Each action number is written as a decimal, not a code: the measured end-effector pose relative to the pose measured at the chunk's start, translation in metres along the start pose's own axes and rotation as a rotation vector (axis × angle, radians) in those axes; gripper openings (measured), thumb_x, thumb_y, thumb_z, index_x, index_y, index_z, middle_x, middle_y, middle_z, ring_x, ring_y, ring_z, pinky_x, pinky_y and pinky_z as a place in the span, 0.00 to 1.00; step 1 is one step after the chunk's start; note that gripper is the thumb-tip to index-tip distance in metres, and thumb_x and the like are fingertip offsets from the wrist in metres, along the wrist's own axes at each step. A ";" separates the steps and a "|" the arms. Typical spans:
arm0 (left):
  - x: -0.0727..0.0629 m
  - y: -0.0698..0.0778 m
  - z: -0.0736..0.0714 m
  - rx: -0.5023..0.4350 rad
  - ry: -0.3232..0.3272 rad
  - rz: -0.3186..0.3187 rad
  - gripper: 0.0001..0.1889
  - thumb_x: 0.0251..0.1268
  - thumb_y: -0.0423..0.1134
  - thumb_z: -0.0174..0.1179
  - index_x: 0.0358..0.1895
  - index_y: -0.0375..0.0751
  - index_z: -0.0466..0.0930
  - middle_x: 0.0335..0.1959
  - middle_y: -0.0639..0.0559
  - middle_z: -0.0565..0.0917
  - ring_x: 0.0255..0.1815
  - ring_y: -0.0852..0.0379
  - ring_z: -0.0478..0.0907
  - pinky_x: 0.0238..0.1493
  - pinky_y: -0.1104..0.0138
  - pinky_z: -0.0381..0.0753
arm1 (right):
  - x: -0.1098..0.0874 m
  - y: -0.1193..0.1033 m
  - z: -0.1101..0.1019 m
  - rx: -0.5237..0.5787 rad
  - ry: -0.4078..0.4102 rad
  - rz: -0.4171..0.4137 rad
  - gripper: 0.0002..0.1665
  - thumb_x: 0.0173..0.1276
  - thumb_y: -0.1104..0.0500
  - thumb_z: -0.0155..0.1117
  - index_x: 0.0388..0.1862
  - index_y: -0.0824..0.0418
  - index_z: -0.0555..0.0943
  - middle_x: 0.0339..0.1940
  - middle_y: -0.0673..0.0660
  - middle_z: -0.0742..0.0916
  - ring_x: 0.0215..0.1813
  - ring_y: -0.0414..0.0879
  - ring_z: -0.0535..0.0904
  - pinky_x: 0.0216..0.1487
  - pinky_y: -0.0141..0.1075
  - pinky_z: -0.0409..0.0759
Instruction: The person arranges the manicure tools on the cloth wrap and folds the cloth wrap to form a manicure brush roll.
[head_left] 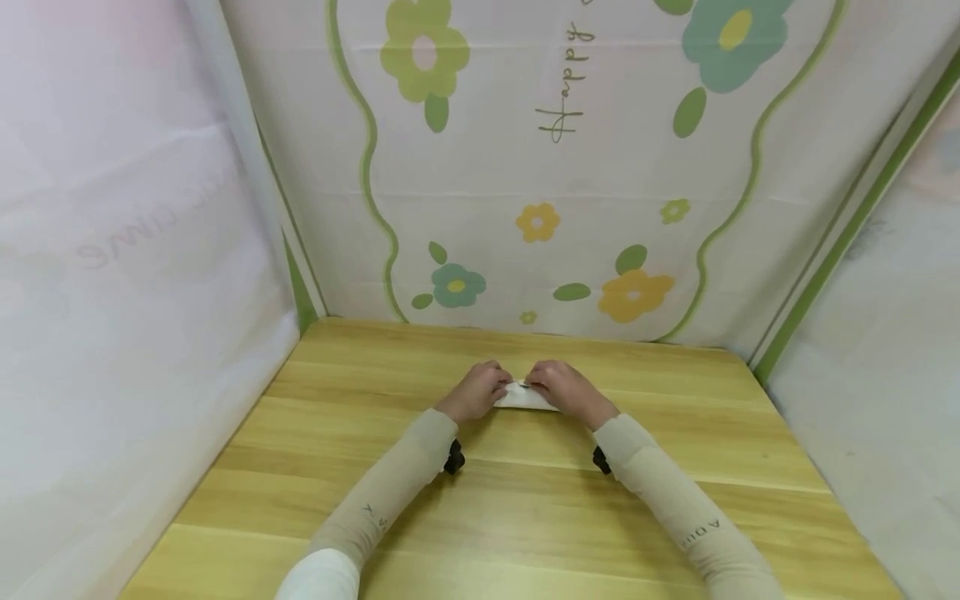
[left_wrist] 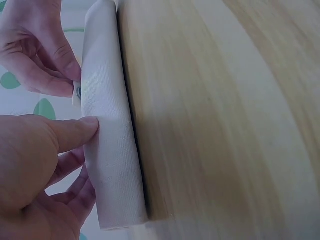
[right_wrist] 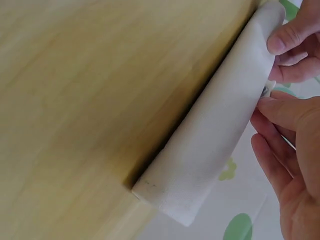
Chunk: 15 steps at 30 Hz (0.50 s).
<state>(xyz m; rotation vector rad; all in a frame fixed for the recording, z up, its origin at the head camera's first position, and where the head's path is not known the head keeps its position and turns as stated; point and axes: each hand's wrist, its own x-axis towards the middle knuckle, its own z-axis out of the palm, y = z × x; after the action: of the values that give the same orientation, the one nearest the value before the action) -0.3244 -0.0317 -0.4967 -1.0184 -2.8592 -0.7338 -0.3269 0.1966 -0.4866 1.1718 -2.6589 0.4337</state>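
A long, narrow white cloth pouch [head_left: 527, 398], its weave showing in the wrist views, lies across the far part of the table between both hands. My left hand [head_left: 480, 392] holds its far edge, the thumb on the white face and the fingers curled behind. With thumb and forefinger, my right hand [head_left: 564, 389] pinches a small pale tab [right_wrist: 270, 88] at the middle of that edge. A dark, shiny round spot, like a snap, shows on the tab. In the right wrist view the pouch's [right_wrist: 215, 120] near end is flat and square. Its underside is hidden.
The wooden table [head_left: 517, 517] runs back to a white cloth wall [head_left: 480, 167] printed with flowers. White cloth side walls [head_left: 135, 250] stand left and right. A dark wrist camera [head_left: 454, 457] sits under the left sleeve, another [head_left: 601, 459] under the right.
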 end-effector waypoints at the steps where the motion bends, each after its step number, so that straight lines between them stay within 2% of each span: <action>1: 0.000 0.001 0.000 0.010 0.002 0.009 0.13 0.79 0.31 0.60 0.59 0.33 0.85 0.53 0.40 0.85 0.54 0.46 0.83 0.60 0.56 0.84 | -0.002 0.000 0.000 -0.019 0.012 -0.020 0.07 0.71 0.70 0.70 0.45 0.65 0.91 0.44 0.60 0.92 0.47 0.53 0.89 0.48 0.43 0.89; 8: 0.003 0.000 0.004 0.055 0.013 0.028 0.13 0.79 0.31 0.59 0.59 0.33 0.85 0.53 0.40 0.85 0.53 0.46 0.83 0.58 0.58 0.84 | -0.011 -0.001 0.001 -0.114 0.022 -0.085 0.12 0.70 0.69 0.71 0.51 0.68 0.90 0.45 0.62 0.91 0.47 0.55 0.89 0.48 0.42 0.89; 15: 0.005 -0.002 0.003 0.016 0.022 0.007 0.12 0.78 0.29 0.60 0.58 0.32 0.86 0.51 0.40 0.85 0.52 0.46 0.83 0.58 0.56 0.84 | -0.012 0.000 -0.001 -0.116 -0.008 -0.091 0.16 0.70 0.70 0.71 0.55 0.68 0.89 0.48 0.62 0.89 0.49 0.54 0.88 0.49 0.43 0.89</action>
<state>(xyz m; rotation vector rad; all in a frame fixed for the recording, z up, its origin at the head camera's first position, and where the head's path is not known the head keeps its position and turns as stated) -0.3296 -0.0287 -0.4998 -1.0115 -2.8371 -0.7164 -0.3190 0.2051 -0.4896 1.2549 -2.5857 0.2564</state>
